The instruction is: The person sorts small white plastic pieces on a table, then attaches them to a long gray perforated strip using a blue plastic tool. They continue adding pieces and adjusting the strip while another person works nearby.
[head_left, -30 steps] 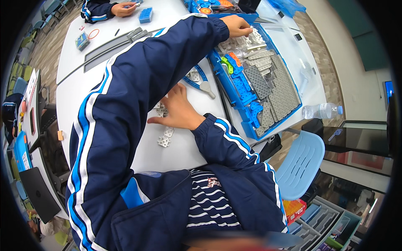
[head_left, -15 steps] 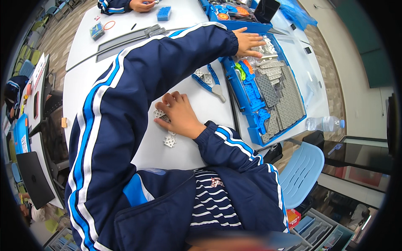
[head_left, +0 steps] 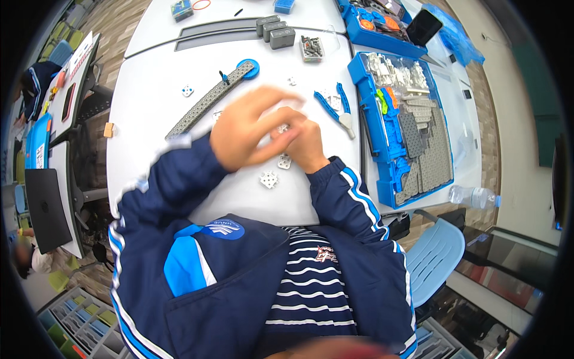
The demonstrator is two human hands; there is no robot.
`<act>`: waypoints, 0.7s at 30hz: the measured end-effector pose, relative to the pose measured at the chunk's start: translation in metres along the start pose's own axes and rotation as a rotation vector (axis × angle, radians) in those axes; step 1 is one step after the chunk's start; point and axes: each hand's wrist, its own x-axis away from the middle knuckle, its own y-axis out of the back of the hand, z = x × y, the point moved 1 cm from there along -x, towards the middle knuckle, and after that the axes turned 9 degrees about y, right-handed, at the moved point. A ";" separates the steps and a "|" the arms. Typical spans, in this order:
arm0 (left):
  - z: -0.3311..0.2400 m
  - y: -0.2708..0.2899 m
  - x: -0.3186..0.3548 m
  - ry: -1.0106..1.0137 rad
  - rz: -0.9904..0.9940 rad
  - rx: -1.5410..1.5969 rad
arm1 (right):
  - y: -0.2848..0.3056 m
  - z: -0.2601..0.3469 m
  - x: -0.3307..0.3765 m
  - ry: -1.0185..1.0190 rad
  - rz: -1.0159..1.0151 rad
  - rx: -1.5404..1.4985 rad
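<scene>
My left hand (head_left: 248,128), smeared by motion, reaches across in front of my right hand (head_left: 308,146). Its fingers look spread, the thumb apart from them, and its fingertips overlap the right hand. The right fingers are mostly hidden behind it, so their grip cannot be made out. A small pale piece (head_left: 282,128) shows between the hands. Just below them on the table lie a white connector plate with holes (head_left: 284,161) and a jagged white connector piece (head_left: 269,179). Beyond my left hand rests a long grey perforated beam (head_left: 206,102) with a blue gear (head_left: 249,69) at its far end.
Blue-handled pliers (head_left: 338,110) lie right of my hands. Farther right stands a blue parts case (head_left: 387,185) with grey beams and white pieces. Behind are a clear box of pins (head_left: 311,49) and grey blocks (head_left: 281,37). A water bottle (head_left: 474,197) lies at the right edge.
My left hand has come back from the parts case to my right hand. The view has shifted, and the grey beam with the blue gear, previously covered by my left arm, now shows.
</scene>
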 end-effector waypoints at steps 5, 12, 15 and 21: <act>-0.010 -0.040 0.108 0.228 0.251 -0.204 | 0.008 -0.007 -0.005 -0.169 -0.200 -0.214; 0.015 -0.080 0.092 0.164 0.255 -0.270 | 0.092 -0.034 -0.047 -0.619 -0.593 -1.175; 0.023 -0.092 0.079 -0.026 0.296 -0.188 | 0.173 -0.069 -0.087 -0.455 -0.754 -1.047; 0.029 -0.098 0.076 -0.117 0.210 -0.134 | 0.246 -0.207 -0.119 -0.150 -1.092 0.086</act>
